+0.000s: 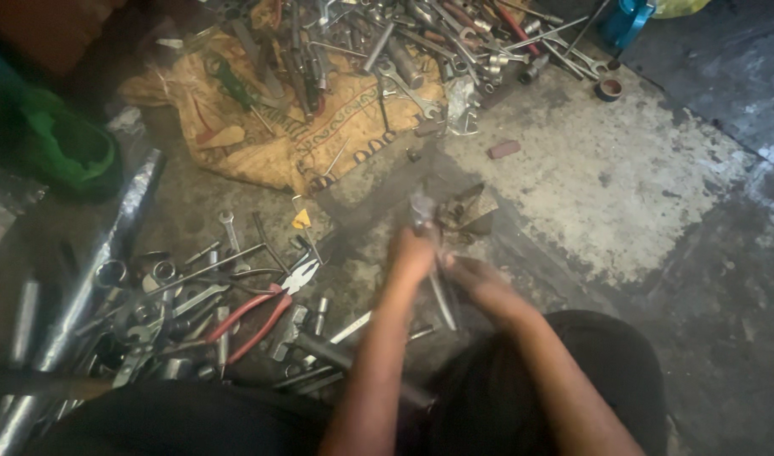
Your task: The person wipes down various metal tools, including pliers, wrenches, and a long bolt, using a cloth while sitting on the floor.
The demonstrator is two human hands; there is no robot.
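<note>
My left hand (pixel 412 253) and my right hand (pixel 480 283) meet over the floor at the middle of the view, both blurred. Between them is a long metal hand tool (pixel 442 295); its jaw end (pixel 422 207) sticks up past my left hand and its handle runs down between the two hands. Both hands appear closed on it. Small dark metal parts (pixel 465 215) lie on the floor just beyond the tool's tip. My knees in dark trousers fill the bottom edge.
Red-handled pliers (pixel 256 317) lie among several wrenches and sockets at lower left. A tan sack (pixel 260 143) with a heap of spanners (pixel 421 42) lies at the top. A long metal pipe (pixel 91 279) and a green bag (pixel 62 148) are at left.
</note>
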